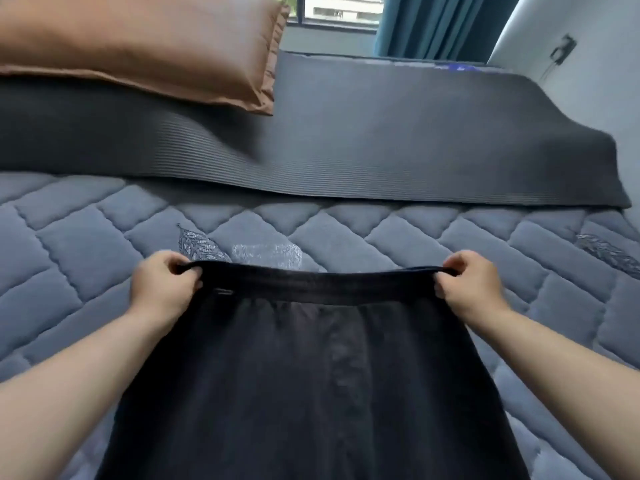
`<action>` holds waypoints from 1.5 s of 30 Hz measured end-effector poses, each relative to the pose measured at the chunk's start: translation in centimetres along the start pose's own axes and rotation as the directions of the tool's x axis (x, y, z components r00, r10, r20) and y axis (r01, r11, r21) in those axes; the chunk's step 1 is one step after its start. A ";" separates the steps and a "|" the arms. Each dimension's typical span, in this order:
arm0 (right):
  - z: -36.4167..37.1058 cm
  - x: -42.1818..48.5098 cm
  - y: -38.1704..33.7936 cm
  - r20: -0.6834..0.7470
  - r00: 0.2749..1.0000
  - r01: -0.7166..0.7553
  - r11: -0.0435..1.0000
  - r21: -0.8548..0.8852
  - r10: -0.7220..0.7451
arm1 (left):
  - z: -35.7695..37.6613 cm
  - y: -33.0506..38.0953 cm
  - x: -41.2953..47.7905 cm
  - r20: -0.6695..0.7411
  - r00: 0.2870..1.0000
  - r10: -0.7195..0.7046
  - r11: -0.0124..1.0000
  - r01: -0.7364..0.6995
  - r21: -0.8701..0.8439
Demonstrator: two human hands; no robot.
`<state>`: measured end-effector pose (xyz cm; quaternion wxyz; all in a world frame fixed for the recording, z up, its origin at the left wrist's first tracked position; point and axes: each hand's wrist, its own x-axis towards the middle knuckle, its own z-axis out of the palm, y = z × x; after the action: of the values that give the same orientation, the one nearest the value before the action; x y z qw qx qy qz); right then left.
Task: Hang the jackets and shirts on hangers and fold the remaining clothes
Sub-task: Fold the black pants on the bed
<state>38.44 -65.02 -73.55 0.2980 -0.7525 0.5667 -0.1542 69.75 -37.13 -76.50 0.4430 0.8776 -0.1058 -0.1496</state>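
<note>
Pillow and ribbed mat lie beyond dark garment.

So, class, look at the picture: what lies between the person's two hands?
The head view shows the waistband of the dark garment stretched between the left hand and the right hand, each gripping one end.

bed: quilted blue-grey | dark ribbed mat across far side | brown pillow on mat | black garment over near part
</note>
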 end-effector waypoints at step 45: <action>-8.4 -27.6 21.5 0.447 0.822 -0.500 0.822 0.271 0.353 | 29.0 18.6 -14.0 0.791 0.506 0.344 0.054 -0.852 0.522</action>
<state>8.68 -45.08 -77.50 0.5672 -0.5468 0.6145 -0.0403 45.38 -65.16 -75.37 -0.1231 0.7555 -0.6404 -0.0623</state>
